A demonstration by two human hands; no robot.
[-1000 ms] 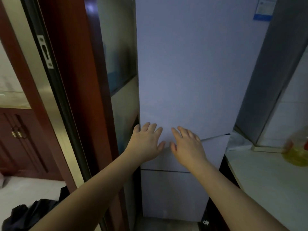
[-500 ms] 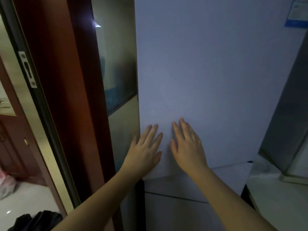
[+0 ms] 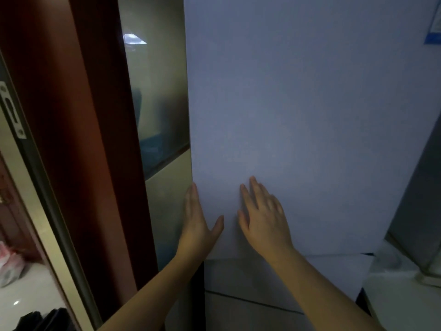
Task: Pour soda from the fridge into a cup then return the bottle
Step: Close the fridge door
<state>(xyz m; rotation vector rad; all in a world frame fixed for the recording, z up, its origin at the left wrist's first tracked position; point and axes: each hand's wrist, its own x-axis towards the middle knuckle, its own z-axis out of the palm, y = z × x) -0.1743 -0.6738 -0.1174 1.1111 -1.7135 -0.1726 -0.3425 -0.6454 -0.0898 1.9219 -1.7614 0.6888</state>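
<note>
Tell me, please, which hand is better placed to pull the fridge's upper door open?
Probably the left hand: its fingers reach round the upper door's left edge, while the right hand lies flat on the door's face.

The fridge (image 3: 310, 115) is a tall pale appliance with a flat, smooth, handle-less front that looks bluish-white in the dim light and fills the middle and right of the view. Its large upper door (image 3: 298, 139) appears closed; its left edge runs straight up beside a glossy panel on the left. A blue-and-white sticker (image 3: 433, 27) sits at the door's upper right. Below the upper door's bottom edge a narrower middle door (image 3: 274, 275) is set, and beneath a dark seam a lower door (image 3: 250, 316) starts. Neither soda bottle nor cup is in sight.
</note>
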